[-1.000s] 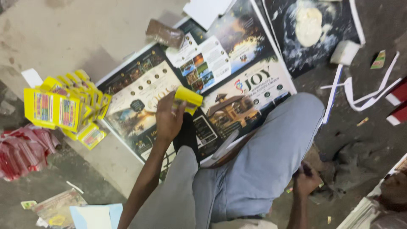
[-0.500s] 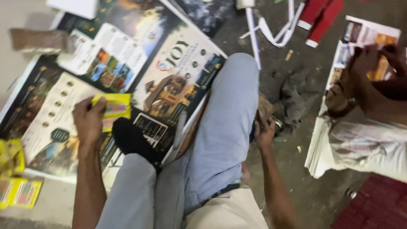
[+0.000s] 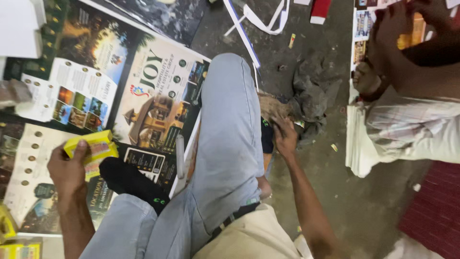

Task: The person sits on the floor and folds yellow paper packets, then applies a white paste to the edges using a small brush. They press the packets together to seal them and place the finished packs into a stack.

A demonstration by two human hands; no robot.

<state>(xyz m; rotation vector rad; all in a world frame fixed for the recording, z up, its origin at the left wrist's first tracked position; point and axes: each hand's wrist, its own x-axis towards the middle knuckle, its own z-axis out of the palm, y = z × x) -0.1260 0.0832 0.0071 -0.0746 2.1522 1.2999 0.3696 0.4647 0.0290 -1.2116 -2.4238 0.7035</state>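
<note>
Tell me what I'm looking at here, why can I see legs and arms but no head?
The camera sits on the person's head and looks down, so you see their own body from above. They sit on the floor with legs crossed, in light blue trousers and a black sock. Their left hand holds a small yellow box over big printed posters spread on the floor. Their right hand reaches down to the grey floor beside the knee, next to a crumpled dark rag; what it touches is hard to tell. On the right, another person's arm in a striped sleeve works at a stack of white sheets. More yellow boxes lie at the bottom left corner.
</note>
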